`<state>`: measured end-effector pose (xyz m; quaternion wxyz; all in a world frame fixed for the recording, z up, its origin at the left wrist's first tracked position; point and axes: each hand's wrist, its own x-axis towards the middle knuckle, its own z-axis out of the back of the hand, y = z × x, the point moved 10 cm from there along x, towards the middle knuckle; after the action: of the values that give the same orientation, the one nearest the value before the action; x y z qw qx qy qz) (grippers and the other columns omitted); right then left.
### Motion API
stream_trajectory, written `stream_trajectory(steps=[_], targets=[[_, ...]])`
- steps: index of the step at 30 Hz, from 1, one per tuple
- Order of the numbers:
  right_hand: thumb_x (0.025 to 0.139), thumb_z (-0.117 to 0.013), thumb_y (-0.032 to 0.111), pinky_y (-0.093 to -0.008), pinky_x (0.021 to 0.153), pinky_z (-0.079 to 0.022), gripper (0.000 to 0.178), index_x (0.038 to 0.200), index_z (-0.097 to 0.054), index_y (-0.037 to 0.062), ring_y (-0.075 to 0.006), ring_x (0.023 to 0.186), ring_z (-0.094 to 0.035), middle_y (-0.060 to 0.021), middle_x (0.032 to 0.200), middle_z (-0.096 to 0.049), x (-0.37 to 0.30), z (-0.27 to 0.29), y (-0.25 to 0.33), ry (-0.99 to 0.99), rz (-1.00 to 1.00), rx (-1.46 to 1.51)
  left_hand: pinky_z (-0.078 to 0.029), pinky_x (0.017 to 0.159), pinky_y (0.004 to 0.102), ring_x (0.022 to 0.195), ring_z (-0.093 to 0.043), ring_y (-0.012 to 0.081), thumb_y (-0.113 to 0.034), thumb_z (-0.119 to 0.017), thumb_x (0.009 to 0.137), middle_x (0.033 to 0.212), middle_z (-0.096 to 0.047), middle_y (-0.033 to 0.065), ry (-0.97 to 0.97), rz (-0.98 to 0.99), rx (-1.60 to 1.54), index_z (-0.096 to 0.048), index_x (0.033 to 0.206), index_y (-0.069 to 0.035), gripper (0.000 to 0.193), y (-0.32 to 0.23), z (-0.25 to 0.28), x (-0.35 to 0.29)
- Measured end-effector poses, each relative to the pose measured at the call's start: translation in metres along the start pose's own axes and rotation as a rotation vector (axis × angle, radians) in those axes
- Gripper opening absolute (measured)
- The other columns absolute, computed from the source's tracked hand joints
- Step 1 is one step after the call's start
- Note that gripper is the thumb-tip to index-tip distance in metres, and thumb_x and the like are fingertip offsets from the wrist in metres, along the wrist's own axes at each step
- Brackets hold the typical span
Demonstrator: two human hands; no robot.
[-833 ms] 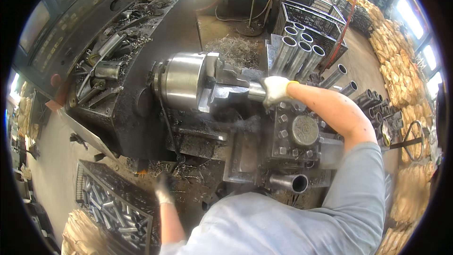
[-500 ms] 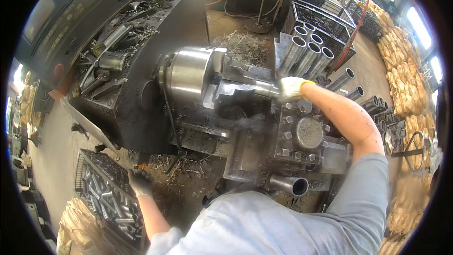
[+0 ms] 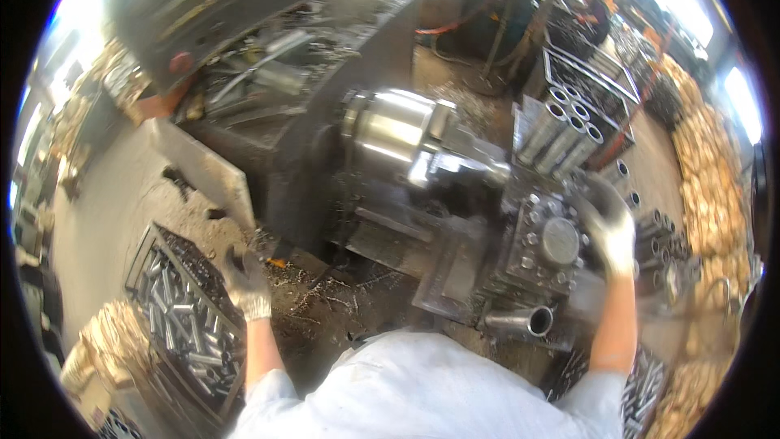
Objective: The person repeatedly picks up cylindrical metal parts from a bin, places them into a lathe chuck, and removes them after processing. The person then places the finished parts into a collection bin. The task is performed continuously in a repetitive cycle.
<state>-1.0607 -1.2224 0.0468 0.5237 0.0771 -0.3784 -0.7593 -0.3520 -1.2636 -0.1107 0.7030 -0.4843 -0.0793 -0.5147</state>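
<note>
My left hand [image 3: 245, 283], in a light glove with dark, soiled fingers, hangs in the air beside a crate of cut metal tubes [image 3: 175, 309]; its fingers look loosely apart with nothing in them. My right hand [image 3: 608, 232], gloved and smeared by motion, is just right of the lathe's square tool post [image 3: 554, 242]. I cannot make out its fingers. The lathe's shiny chuck [image 3: 396, 126] is ahead of me, with a short bright end of metal [image 3: 497, 171] sticking out of its jaws. A thick tube [image 3: 520, 321] points out from the tool post's near side.
Several upright steel tubes [image 3: 561, 134] stand behind the tool post, near a wire-sided bin [image 3: 589, 73]. More tubes [image 3: 654, 236] stand to the right. Metal shavings [image 3: 325, 301] cover the floor below the lathe. A flat metal plate [image 3: 203, 171] juts out at left.
My right hand has left the workpiece end at the chuck and come back to the right of the tool post. My left hand has risen slightly. The view has shifted.
</note>
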Motion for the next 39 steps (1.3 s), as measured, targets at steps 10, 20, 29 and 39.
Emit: stream_trajectory(steps=[10, 20, 29, 39], targets=[[0.095, -0.074, 0.009, -0.0313, 0.085, -0.059, 0.035, 0.127, -0.072, -0.0057, -0.0173, 0.096, -0.071, -0.0121, 0.109, -0.077, -0.203, 0.048, -0.082, -0.251, -0.273, 0.291, -0.061, 0.09, 0.0506, 0.109, -0.076, 0.0361, -0.042, -0.054, 0.107, 0.123, -0.075, 0.0244, 0.397, -0.291, 0.599, -0.031, 0.168, -0.01, 0.072, -0.23, -0.106, 0.313], [0.083, -0.079, 0.006, -0.026, 0.078, -0.056, 0.054, 0.134, -0.067, -0.0052, -0.0092, 0.08, -0.064, -0.0078, 0.098, -0.079, -0.259, -0.012, -0.088, 0.035, -0.323, 0.287, -0.063, 0.076, 0.0416, 0.092, -0.076, 0.036, 0.002, -0.074, 0.087, 0.099, -0.075, 0.0216, 0.373, -0.704, -0.464, -0.073, 0.115, 0.002, 0.027, -0.236, 0.011, -0.049], [0.078, -0.086, 0.017, -0.0358, 0.075, -0.06, 0.024, 0.092, -0.077, 0.0003, -0.0216, 0.078, -0.078, -0.0126, 0.088, -0.081, -0.231, -0.105, -0.045, 0.298, -0.093, 0.258, -0.059, 0.089, 0.0485, 0.105, -0.074, 0.0395, -0.034, -0.071, 0.097, 0.111, -0.076, 0.0185, 1.239, 0.19, 0.035, -0.073, 0.122, -0.014, 0.032, -0.014, 0.069, -0.345], [0.08, -0.089, 0.038, -0.0386, 0.08, -0.061, 0.041, 0.094, -0.077, 0.002, -0.0278, 0.087, -0.08, -0.0205, 0.09, -0.079, -0.491, -0.318, 0.191, 1.104, 0.643, -0.034, -0.057, 0.099, 0.0465, 0.114, -0.072, 0.0383, -0.036, -0.068, 0.098, 0.121, -0.076, 0.0181, 0.597, 0.754, 0.097, -0.07, 0.132, -0.011, 0.043, 0.126, 0.36, -0.446]])
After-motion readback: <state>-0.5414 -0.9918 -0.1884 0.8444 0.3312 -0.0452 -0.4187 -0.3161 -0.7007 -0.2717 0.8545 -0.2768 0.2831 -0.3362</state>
